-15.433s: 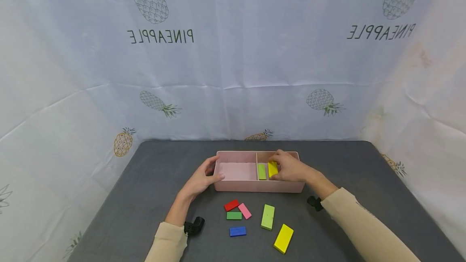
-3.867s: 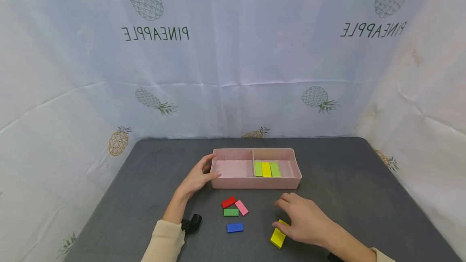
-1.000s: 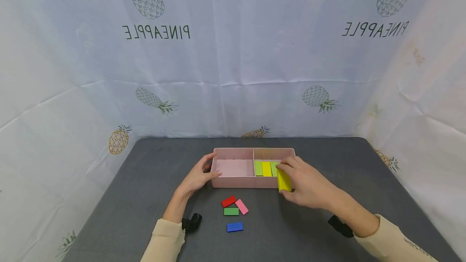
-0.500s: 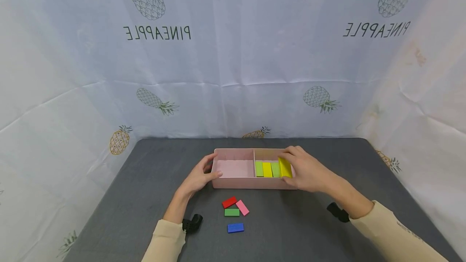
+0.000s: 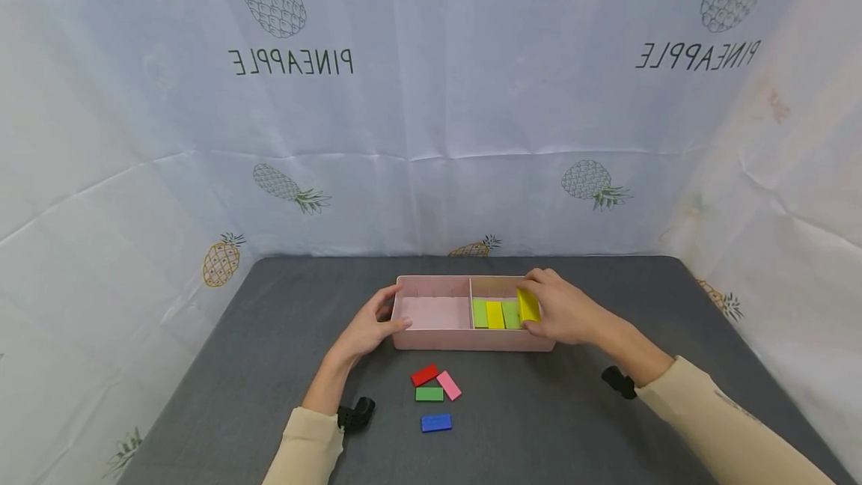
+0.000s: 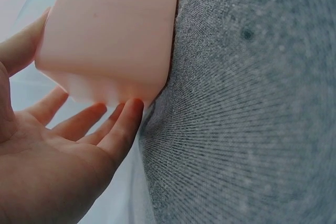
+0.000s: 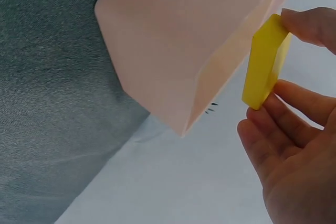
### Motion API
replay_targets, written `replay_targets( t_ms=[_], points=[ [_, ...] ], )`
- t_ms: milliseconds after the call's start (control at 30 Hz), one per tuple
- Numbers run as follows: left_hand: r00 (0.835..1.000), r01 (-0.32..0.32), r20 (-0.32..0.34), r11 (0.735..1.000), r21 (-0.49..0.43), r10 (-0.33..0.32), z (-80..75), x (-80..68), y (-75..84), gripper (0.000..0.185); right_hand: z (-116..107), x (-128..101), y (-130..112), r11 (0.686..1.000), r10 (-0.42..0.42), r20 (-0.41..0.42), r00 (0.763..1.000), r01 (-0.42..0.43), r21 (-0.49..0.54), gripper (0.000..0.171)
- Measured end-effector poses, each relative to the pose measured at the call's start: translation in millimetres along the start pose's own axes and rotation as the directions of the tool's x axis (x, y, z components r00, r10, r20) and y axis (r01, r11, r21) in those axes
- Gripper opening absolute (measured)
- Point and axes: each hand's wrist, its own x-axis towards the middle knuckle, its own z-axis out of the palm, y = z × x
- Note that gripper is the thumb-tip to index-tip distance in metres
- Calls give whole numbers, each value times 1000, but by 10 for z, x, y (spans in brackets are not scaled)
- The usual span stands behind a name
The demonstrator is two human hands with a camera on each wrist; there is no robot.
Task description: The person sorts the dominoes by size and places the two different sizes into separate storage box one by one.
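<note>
A pink two-compartment box (image 5: 431, 340) stands mid-table. Its right compartment holds a light green block (image 5: 480, 313), a yellow block (image 5: 494, 314) and another green block (image 5: 509, 313) side by side. My right hand (image 5: 562, 314) pinches a second yellow block (image 5: 528, 305) by its ends, tilted over the box's right end; the right wrist view shows this yellow block (image 7: 266, 62) between thumb and fingers beside the box (image 7: 173, 45). My left hand (image 5: 367, 328) rests against the box's left end with straight fingers (image 6: 118, 135) on the wall of the box (image 6: 113, 30).
On the grey table (image 5: 236, 365) in front of the box lie small red (image 5: 424, 375), pink (image 5: 449, 385), dark green (image 5: 429, 394) and blue (image 5: 436, 423) blocks. A pineapple-print cloth backdrop (image 5: 431, 96) closes off the back and sides.
My right hand picked the yellow block off the table, carried it up to the box and now lowers it into the right compartment. The left hand has stayed on the box.
</note>
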Motion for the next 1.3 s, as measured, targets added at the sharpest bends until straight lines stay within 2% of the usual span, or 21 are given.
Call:
replay_targets(
  t_ms=[600, 833, 1100, 1300],
  points=[
    [1000, 8, -6, 1000, -15, -8, -10, -8, -12, 76, 155, 246, 148, 999, 44, 157, 987, -39, -36, 56],
    [1000, -6, 6, 1000, -7, 6, -19, -3, -8, 77, 199, 322, 195, 995, 90, 228, 969, -75, -72, 53],
    [1000, -14, 17, 1000, -10, 14, -21, 3, -12, 76, 258, 359, 197, 990, 101, 264, 959, -71, -123, 54],
    [1000, -11, 16, 1000, -14, 11, -8, 9, -13, 77, 293, 384, 205, 991, 68, 269, 961, -34, -130, 47]
  ],
)
